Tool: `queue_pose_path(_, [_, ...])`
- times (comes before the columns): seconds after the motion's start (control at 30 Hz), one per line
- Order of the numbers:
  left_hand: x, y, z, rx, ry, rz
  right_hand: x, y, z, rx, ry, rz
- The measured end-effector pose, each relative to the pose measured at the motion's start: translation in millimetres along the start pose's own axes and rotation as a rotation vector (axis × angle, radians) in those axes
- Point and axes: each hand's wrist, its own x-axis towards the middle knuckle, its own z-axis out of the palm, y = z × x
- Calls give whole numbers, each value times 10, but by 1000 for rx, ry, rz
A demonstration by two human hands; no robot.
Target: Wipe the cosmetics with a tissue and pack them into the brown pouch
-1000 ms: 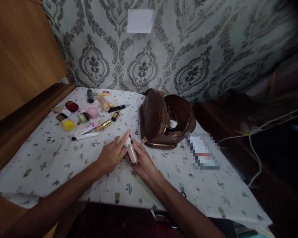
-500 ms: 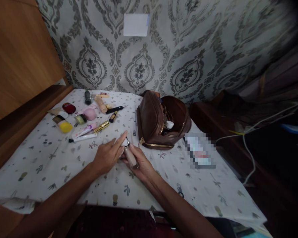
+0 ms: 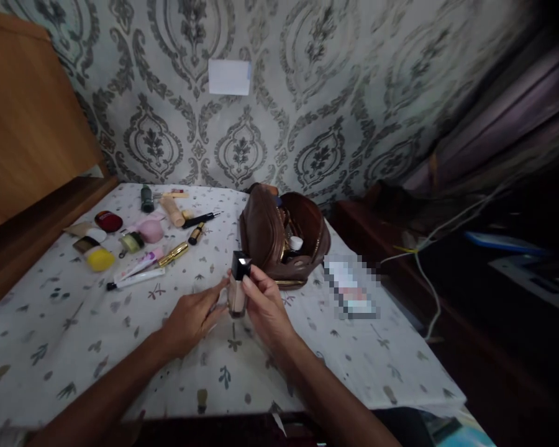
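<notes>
Upright in my right hand is a foundation bottle, beige glass with a square black cap. The thumb presses its near side and the other fingers go behind it. My left hand is just to the left, its fingers stretched out towards the bottle; their tips are partly hidden by it, so I cannot tell whether they touch. Behind the right hand stands an unzipped brown makeup bag, with a white-capped item showing inside.
Makeup lies across the left of the patterned cloth: a gold tube, a white pen with a black cap, a pink sponge, a yellow-ended item, and several more. A blurred-out flat item lies right of the bag.
The bottle has swung from tilted to upright, its black cap now on top and in plain view. My left hand has drawn down from the bottle's top to beside it. The camera view has shifted.
</notes>
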Motion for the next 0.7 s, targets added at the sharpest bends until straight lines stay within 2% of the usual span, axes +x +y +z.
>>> queue_pose_path(0.13, [-8,-6,27,-4,-84,96,65,-533,-184,-185,45,-198])
queue_pose_path(0.27, [60,59,-75,-5,7,128,275,-1156,-499,-380,101,-398])
queue_pose_path(0.4, [384,333,-216,134,122,259,570,-1586,-785,-462,94,-518])
queue_pose_path(0.5, [760,663,-189,265,110,297,724,-1731,-904,-477,70,-532])
queue_pose_path(0.57, [1002,893,-112,335,-8,273,770,-1779,-943,-500,43,-503])
queue_pose_path(0.7, [1366,1239,22,480,-336,103,792,-1845,-1010,-666,-73,-426])
